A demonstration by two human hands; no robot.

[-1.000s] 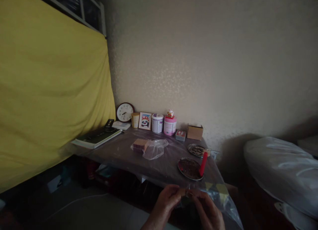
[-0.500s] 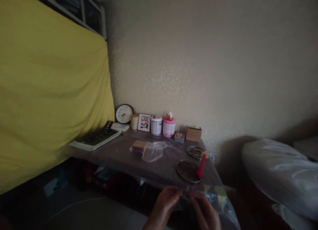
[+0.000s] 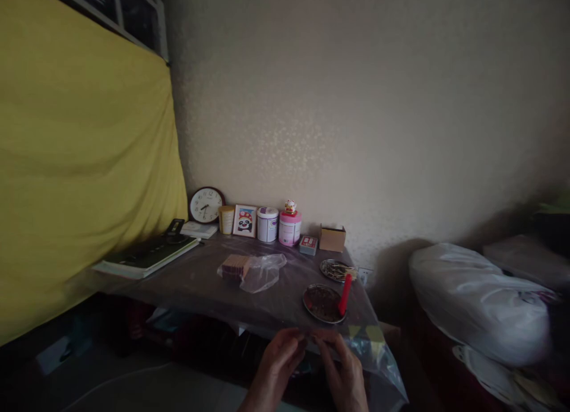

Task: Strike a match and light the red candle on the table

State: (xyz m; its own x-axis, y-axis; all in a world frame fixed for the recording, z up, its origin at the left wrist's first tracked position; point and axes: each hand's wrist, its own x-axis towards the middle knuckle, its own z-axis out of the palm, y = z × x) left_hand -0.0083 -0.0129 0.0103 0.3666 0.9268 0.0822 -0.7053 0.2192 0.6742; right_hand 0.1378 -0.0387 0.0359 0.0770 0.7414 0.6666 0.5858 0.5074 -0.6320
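Note:
At the front edge of the table, my left hand (image 3: 279,360) and my right hand (image 3: 342,364) face each other, fingertips almost meeting. Both have thumb and fingers pinched together; whatever they hold is too small and dark to make out. Just beyond them lies a round metal plate (image 3: 318,308) with dark bits on it. A red stick-like object (image 3: 345,294), perhaps a candle, stands tilted at its right rim. Behind that, another metal plate (image 3: 328,269) carries several thin pale sticks.
A stack of brown blocks (image 3: 234,265) lies beside a crumpled clear bag (image 3: 262,273). Along the wall stand a clock (image 3: 206,205), a panda picture (image 3: 244,221), two tins (image 3: 268,225) and an open cardboard box (image 3: 332,240). A large book (image 3: 151,257) lies left; a white bundle (image 3: 476,299) sits right.
The view has turned a little to the right, so the table's things sit further left. My hands stay close together at the table edge, still pinching.

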